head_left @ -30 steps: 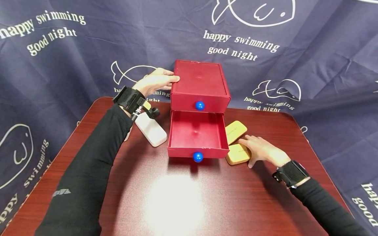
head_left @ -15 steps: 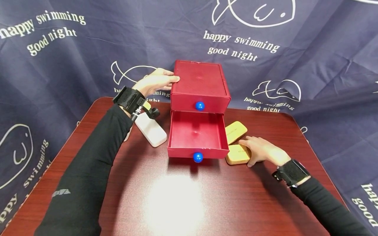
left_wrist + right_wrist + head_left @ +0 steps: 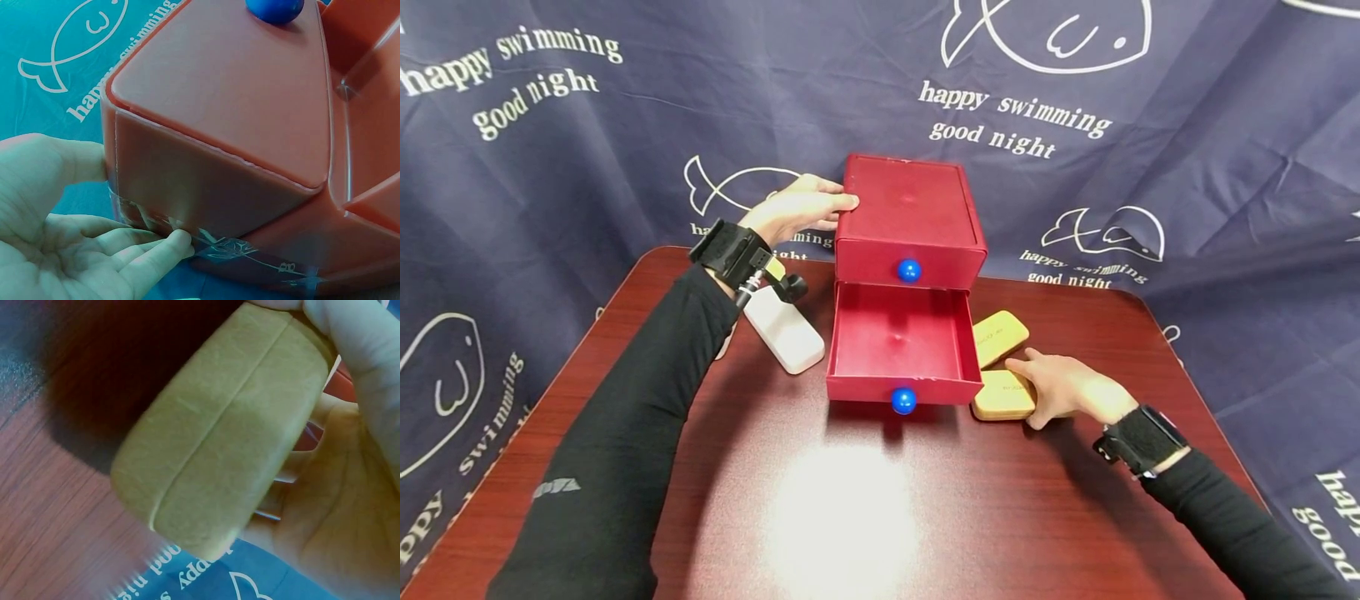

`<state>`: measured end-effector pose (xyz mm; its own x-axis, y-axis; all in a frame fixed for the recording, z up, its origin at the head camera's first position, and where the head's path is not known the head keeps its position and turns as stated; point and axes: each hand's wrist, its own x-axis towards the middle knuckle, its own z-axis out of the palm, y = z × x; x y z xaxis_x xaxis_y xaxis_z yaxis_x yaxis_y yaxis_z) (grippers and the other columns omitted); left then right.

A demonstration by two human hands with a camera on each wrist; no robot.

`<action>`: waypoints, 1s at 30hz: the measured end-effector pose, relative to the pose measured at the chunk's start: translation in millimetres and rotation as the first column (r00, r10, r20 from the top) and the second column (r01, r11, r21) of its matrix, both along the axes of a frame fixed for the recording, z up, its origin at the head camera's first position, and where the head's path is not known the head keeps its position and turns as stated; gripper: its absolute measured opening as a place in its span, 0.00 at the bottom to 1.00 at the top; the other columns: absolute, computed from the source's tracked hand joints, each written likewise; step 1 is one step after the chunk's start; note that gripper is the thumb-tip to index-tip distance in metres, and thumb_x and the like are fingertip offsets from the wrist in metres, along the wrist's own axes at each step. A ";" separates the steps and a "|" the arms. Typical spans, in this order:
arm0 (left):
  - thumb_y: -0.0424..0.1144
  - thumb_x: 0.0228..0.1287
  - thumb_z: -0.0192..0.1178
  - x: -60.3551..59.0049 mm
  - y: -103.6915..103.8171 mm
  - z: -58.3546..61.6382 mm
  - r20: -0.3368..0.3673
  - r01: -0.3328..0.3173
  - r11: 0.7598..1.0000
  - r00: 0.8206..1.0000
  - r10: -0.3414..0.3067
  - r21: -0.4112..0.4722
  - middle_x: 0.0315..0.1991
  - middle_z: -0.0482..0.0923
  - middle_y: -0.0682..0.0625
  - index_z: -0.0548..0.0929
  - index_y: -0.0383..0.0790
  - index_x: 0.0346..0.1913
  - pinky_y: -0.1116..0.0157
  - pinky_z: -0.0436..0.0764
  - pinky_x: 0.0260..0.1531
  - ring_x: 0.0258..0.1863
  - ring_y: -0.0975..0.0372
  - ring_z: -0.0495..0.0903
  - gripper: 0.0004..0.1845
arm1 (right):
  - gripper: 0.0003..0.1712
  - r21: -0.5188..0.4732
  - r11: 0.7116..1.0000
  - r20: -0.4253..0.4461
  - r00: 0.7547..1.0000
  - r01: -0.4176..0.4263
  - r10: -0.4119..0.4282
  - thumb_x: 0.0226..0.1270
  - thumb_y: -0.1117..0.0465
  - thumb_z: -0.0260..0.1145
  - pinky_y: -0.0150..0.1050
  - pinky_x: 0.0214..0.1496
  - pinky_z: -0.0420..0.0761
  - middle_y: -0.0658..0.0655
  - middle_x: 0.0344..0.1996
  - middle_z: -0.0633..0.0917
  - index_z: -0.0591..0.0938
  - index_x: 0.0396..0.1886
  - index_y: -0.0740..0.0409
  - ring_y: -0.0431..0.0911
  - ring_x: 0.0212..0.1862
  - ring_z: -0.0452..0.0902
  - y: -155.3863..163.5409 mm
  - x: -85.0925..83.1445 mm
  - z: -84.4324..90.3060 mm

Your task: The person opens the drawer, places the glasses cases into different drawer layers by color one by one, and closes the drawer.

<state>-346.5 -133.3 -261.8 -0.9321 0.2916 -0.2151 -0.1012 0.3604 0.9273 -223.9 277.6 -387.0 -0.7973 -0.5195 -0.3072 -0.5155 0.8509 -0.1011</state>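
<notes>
Beside the open drawer point(image 3: 898, 342), right fingers point(image 3: 1026, 363) grip 1 tan case point(image 3: 1003, 395); left fingers point(image 3: 827, 202) flat against cabinet point(image 3: 910, 208).

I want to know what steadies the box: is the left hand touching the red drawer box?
Touching. The left wrist view shows the fingers and thumb of the left hand pressed against the side of the red drawer box.

A dark reddish wooden table point(image 3: 850, 517) with rounded corners carries everything. On it stands a red two-drawer box point(image 3: 910, 250), its lower drawer point(image 3: 898, 346) pulled out. A white case point(image 3: 784, 331) lies just left of the box. Two tan cases point(image 3: 1000, 336) lie just right of the drawer, one behind the other.
</notes>
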 end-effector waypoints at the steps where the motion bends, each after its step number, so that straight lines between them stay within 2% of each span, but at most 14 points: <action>1: 0.42 0.77 0.54 -0.3 0.0 -0.4 0.000 0.001 1.000 1.000 -0.001 -0.001 0.70 0.72 0.38 0.64 0.33 0.76 0.60 0.74 0.71 0.69 0.51 0.75 0.30 | 0.45 0.001 1.000 0.002 1.000 0.005 -0.005 0.32 0.55 0.84 0.49 0.37 0.82 0.59 0.47 0.79 0.78 0.57 0.52 0.49 0.35 0.77 -0.4 0.4 0.4; 4: 0.42 0.77 0.54 -1.0 0.2 -0.6 0.002 0.004 1.000 1.000 -0.004 -0.005 0.70 0.73 0.37 0.65 0.34 0.76 0.61 0.73 0.71 0.69 0.51 0.75 0.30 | 0.43 0.013 1.000 0.013 1.000 0.009 -0.009 0.32 0.54 0.85 0.47 0.35 0.81 0.55 0.44 0.78 0.77 0.55 0.50 0.47 0.34 0.76 -1.0 0.2 1.4; 9: 0.41 0.77 0.54 -1.9 0.6 -0.6 0.011 0.007 1.000 1.000 -0.007 0.000 0.71 0.72 0.38 0.64 0.34 0.77 0.61 0.73 0.71 0.69 0.51 0.75 0.31 | 0.45 0.056 0.998 0.007 1.000 -0.014 0.013 0.34 0.52 0.84 0.50 0.42 0.84 0.56 0.45 0.82 0.77 0.58 0.55 0.49 0.40 0.78 -0.2 -0.2 2.7; 17: 0.41 0.77 0.54 -0.9 0.9 -1.9 0.023 0.006 1.000 1.000 -0.006 0.016 0.72 0.71 0.39 0.63 0.34 0.77 0.61 0.73 0.71 0.70 0.52 0.74 0.31 | 0.45 0.043 0.998 -0.004 0.999 -0.036 0.037 0.32 0.51 0.83 0.46 0.44 0.83 0.53 0.39 0.83 0.77 0.56 0.58 0.47 0.39 0.78 1.9 2.3 6.0; 20: 0.41 0.77 0.54 -0.8 0.4 -2.6 0.022 0.002 1.000 1.000 -0.003 0.018 0.72 0.71 0.39 0.63 0.34 0.77 0.61 0.73 0.71 0.69 0.52 0.75 0.31 | 0.48 0.052 0.998 0.002 1.000 -0.023 0.022 0.31 0.50 0.83 0.45 0.42 0.82 0.52 0.39 0.83 0.76 0.58 0.59 0.47 0.39 0.78 2.2 3.6 8.9; 26: 0.41 0.78 0.54 -0.4 -0.8 -1.8 0.018 0.009 1.000 1.000 -0.010 0.019 0.72 0.71 0.39 0.63 0.34 0.77 0.61 0.73 0.71 0.70 0.52 0.74 0.30 | 0.40 0.049 0.999 0.025 0.999 0.021 -0.022 0.30 0.53 0.81 0.42 0.35 0.76 0.48 0.31 0.79 0.77 0.50 0.55 0.45 0.34 0.73 4.0 6.3 16.0; 30: 0.41 0.78 0.54 -0.2 -1.5 -0.8 0.017 0.008 1.000 1.000 -0.009 0.018 0.72 0.71 0.39 0.62 0.34 0.77 0.61 0.73 0.71 0.70 0.51 0.74 0.31 | 0.36 0.011 1.000 -0.007 1.000 0.028 -0.028 0.31 0.55 0.79 0.40 0.33 0.74 0.47 0.29 0.77 0.77 0.47 0.53 0.43 0.33 0.71 7.9 10.5 24.3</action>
<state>-346.7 -134.8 -262.5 -0.9258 0.3036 -0.2254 -0.1139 0.3443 0.9319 -213.4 285.6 -362.6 -0.8134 -0.4938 -0.3075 -0.4925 0.8659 -0.0877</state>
